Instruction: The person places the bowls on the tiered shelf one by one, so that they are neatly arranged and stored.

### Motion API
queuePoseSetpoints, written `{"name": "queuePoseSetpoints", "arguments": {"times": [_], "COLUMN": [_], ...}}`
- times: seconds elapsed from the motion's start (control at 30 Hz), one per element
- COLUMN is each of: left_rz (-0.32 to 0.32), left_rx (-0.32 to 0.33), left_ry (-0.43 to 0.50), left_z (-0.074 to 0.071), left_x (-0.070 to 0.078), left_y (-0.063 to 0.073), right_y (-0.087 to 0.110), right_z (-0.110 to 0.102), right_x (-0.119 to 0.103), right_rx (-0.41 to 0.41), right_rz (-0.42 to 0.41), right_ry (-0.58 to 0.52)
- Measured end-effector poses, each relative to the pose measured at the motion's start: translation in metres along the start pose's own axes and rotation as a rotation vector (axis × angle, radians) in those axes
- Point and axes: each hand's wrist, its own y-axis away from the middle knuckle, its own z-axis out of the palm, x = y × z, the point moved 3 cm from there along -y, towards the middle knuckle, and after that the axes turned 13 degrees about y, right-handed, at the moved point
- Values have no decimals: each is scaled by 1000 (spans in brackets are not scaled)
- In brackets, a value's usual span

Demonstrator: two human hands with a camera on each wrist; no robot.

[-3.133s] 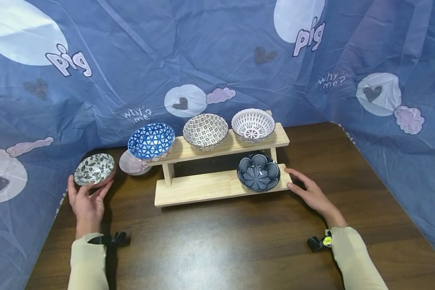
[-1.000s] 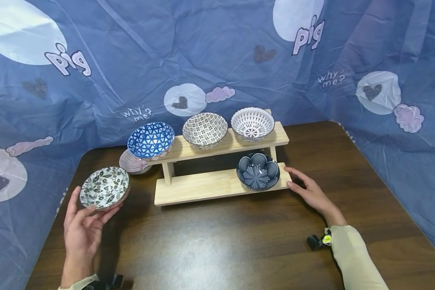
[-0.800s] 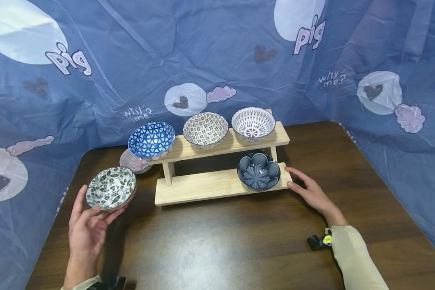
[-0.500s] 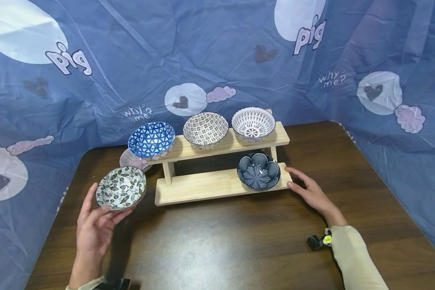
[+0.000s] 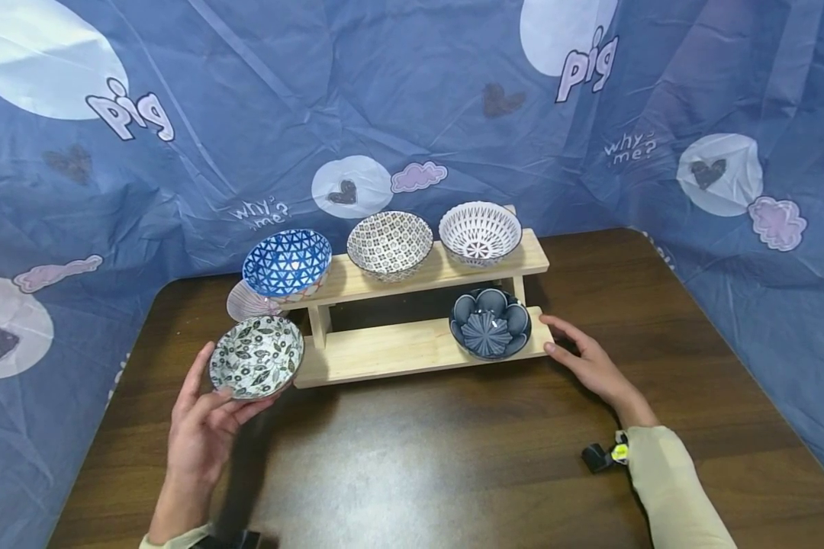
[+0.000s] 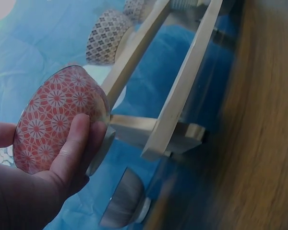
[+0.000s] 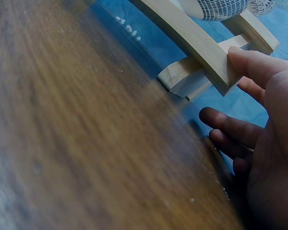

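Observation:
My left hand [image 5: 202, 431] grips a bowl [image 5: 257, 357] with a green leaf pattern inside, held up just in front of the left end of a two-tier wooden stand [image 5: 378, 352]. In the left wrist view the bowl's outside [image 6: 53, 115] is red with white flowers, and fingers lie along its wall and base. My right hand [image 5: 593, 370] holds the right end of the stand's lower shelf between thumb and index finger; in the right wrist view the thumb [image 7: 245, 62] presses the shelf's edge. A dark blue petal-shaped bowl [image 5: 490, 324] sits on the lower shelf beside that hand.
Along the upper shelf stand a blue triangle-patterned bowl [image 5: 287, 263], a grey-patterned bowl [image 5: 390, 245] and a white scalloped bowl [image 5: 479, 232]. A pinkish striped bowl [image 5: 247, 303] on the table [image 5: 412, 465] is partly hidden behind the held bowl. Blue printed cloth [image 5: 398, 91] hangs behind.
My left hand has lifted the leaf-patterned bowl from the table's back left and carried it rightward to the stand's left end. The right hand has stayed at the shelf's end.

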Motion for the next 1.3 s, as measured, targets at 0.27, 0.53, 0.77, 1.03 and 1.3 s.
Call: {"name": "queuePoseSetpoints", "arguments": {"times": [0.27,0.53,0.77,1.03,1.3], "left_rz": [-37,-80,-116,-153,-227], "left_rx": [-9,5,-2,-32,-2], "left_ry": [-64,-107,-141,-200,-255], "left_z": [7,13,19,26,30], "left_x": [-12,-22,-32,-44,-57], "left_y": [-2,-4,-5,-10,-13], "right_y": [-2,-1,0,1,2], "right_z": [0,1,0,0,0], "right_x": [1,1,0,-1,-2], "right_rx": [-2,10,17,17,25], "right_rz": [-5,-8,-2,-15,-3], "right_ry": [8,6,12,2,8]}}
